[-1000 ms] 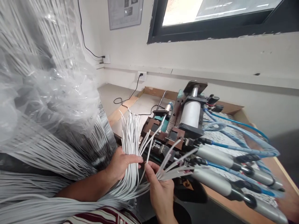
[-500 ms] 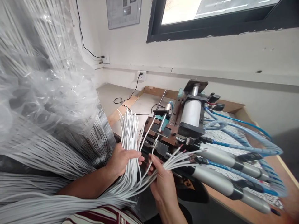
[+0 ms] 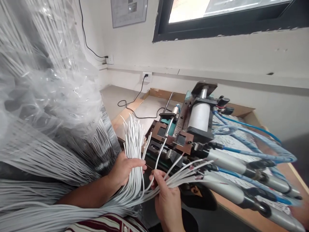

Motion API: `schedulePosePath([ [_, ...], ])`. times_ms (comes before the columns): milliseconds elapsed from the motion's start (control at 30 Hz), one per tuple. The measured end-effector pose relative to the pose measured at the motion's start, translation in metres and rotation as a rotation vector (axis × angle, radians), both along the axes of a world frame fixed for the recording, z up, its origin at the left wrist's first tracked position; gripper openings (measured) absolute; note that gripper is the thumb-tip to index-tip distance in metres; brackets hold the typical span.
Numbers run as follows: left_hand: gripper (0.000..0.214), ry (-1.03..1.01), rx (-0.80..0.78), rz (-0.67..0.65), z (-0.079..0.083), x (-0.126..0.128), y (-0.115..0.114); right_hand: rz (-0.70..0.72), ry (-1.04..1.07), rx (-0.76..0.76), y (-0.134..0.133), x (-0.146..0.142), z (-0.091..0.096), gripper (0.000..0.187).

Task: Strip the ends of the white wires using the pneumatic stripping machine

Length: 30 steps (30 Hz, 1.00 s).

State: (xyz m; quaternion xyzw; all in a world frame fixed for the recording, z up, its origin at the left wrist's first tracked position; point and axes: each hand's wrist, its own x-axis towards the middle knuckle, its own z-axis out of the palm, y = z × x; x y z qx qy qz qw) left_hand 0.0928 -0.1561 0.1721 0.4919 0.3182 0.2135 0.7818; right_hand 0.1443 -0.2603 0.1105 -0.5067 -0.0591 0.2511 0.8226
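My left hand [image 3: 126, 169] is closed around a thick bundle of white cables [image 3: 134, 141], whose cut ends point upward. To its right, my right hand [image 3: 167, 195] pinches a single white cable [image 3: 158, 156] between thumb and fingers. That cable rises to the pneumatic machine [image 3: 169, 138], its tip by a thin metal rod between two brown plates. Several more white cables [image 3: 188, 172] fan out to the right from under my right thumb, some with reddish-brown ends. The palm side of my right hand is hidden.
A mass of grey-white cables under clear plastic wrap [image 3: 77, 93] fills the left side. Silver cylinders [image 3: 236, 190] with blue air hoses [image 3: 256, 135] stretch out at the right. A black cord [image 3: 145, 117] lies on the wooden-edged bench below a window.
The machine's brown plates have moved apart. My right hand has shifted slightly down, with the pinched cable. A loose cable near my left hand has swung left, away from the machine.
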Motion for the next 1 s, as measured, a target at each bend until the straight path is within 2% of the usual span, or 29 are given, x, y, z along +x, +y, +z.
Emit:
schedulePosePath([
  [267, 0.025, 0.007, -0.008, 0.007, 0.003, 0.000, -0.003, -0.034, 0.129, 0.073, 0.001, 0.004, 0.017, 0.029],
  [367, 0.024, -0.013, -0.001, -0.015, 0.002, 0.000, -0.005, 0.052, 0.177, 0.095, 0.005, 0.008, 0.018, 0.030],
  [467, 0.020, -0.051, 0.018, -0.093, 0.000, 0.000, -0.007, 0.166, 0.156, 0.083, 0.009, 0.011, 0.012, 0.036],
  [567, 0.024, -0.126, 0.011, -0.140, 0.000, 0.000, -0.007, 0.081, 0.048, 0.064, 0.011, 0.009, 0.005, 0.031],
  [700, 0.025, -0.154, 0.037, -0.083, 0.003, 0.000, -0.006, -0.038, -0.038, 0.080, 0.009, 0.003, 0.005, 0.025],
  [833, 0.016, -0.126, 0.055, -0.044, 0.006, 0.001, -0.003, -0.132, 0.123, 0.090, 0.011, 0.004, 0.016, 0.028],
  [1000, 0.028, -0.183, 0.073, -0.059, 0.011, 0.005, 0.000, -0.102, 0.270, 0.196, 0.017, 0.016, 0.023, 0.024],
])
